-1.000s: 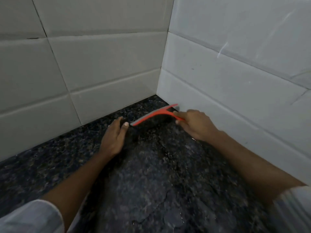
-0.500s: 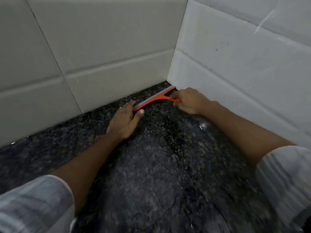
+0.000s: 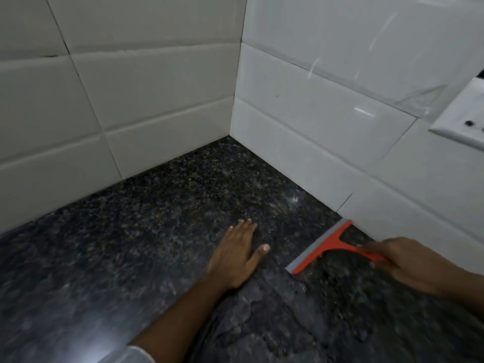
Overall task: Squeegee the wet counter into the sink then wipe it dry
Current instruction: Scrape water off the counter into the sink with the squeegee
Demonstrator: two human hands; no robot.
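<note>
An orange squeegee with a grey rubber blade lies edge-down on the dark speckled granite counter, its far end close to the right tiled wall. My right hand grips its orange handle at the right. My left hand rests flat on the counter, palm down and fingers spread, a short way left of the blade and apart from it. A film of water with a ragged edge covers the counter in front of the blade and below my left hand. No sink shows in this view.
White tiled walls meet in a corner behind the counter. A white switch or socket plate sits on the right wall at the frame's edge.
The squeegee has been pulled out of the back corner toward me along the right wall. My left hand has let go of the blade's left end and now lies flat on the counter.
</note>
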